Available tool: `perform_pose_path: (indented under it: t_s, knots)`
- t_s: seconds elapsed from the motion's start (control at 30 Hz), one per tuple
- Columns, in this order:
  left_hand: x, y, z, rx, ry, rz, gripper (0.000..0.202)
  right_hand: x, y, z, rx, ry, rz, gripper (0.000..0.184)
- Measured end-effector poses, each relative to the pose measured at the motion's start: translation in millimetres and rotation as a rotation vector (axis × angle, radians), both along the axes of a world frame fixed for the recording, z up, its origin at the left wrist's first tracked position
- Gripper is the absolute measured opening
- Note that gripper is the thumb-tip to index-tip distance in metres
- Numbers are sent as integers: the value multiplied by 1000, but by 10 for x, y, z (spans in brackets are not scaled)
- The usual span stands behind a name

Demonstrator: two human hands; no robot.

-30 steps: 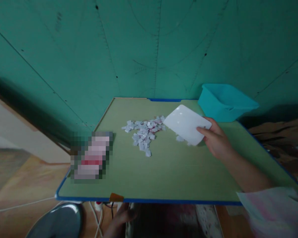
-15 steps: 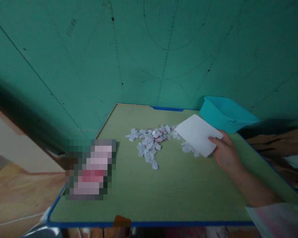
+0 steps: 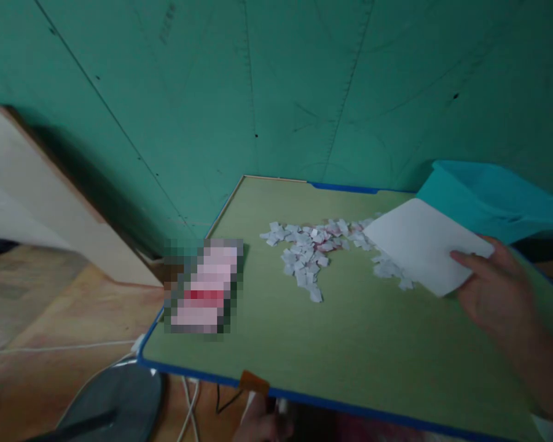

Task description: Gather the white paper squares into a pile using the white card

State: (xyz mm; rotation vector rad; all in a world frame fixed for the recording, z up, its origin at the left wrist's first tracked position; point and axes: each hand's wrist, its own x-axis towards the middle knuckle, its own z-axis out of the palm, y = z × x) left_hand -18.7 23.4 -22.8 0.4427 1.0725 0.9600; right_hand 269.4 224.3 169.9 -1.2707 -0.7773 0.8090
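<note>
My right hand (image 3: pixel 498 288) grips a white sheet of paper (image 3: pixel 428 245) by its near right corner, thumb on top. The sheet is tilted above the green table, and its left part covers some of the torn paper scraps. A loose pile of small white paper scraps (image 3: pixel 306 255) lies left of the sheet, and more scraps (image 3: pixel 391 273) show along its lower edge. Below the table's front edge, a blurred skin-toned shape that looks like my left hand (image 3: pixel 262 423) is partly in view. Its fingers cannot be made out clearly.
A turquoise bin (image 3: pixel 479 196) stands at the back right against the green wall (image 3: pixel 295 92). A pixelated pinkish rectangular object (image 3: pixel 207 285) lies at the table's left side. Brown tape (image 3: pixel 254 382) marks the front edge. A grey round base (image 3: pixel 120 399) and cables are on the floor.
The view has swung left and down, so the table and scraps sit differently in the picture. My right hand still holds the sheet. A skin-toned shape has appeared below the front edge.
</note>
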Motion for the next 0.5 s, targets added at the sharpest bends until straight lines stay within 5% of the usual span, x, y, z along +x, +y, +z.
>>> perform_pose_path:
  t_s: [0.2, 0.5]
  knots:
    - [-59, 84, -126, 46, 75, -75, 26, -46, -63, -19, -43, -52, 2, 34]
    - [-4, 1, 236, -26, 107, 67, 8, 43, -147, -164, -8, -225, 126, 30]
